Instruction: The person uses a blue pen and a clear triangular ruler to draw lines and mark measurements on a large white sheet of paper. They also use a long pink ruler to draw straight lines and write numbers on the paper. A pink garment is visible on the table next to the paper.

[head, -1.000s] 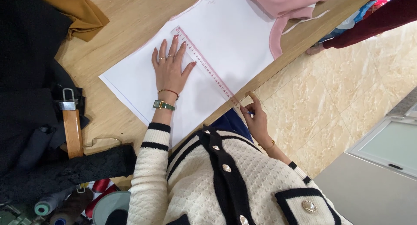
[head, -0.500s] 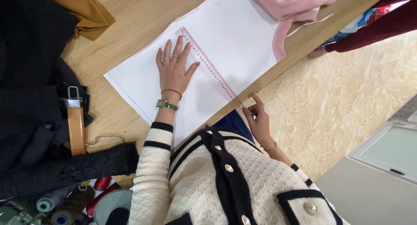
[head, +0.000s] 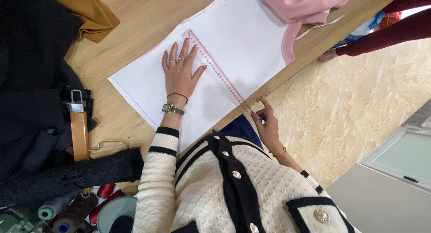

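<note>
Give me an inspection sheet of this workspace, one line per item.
Surface: wooden table, edge running diagonally.
Job's things: white paper with a clear ruler on it.
Clutter: pink cloth, mustard cloth, black garments, wooden hanger, thread spools.
Hands: left hand flat on the paper beside the ruler; right hand at the ruler's near end, holding something small and blue.
Cables: nothing seen.
Surroundings: tiled floor; another person's dark red sleeve.
</note>
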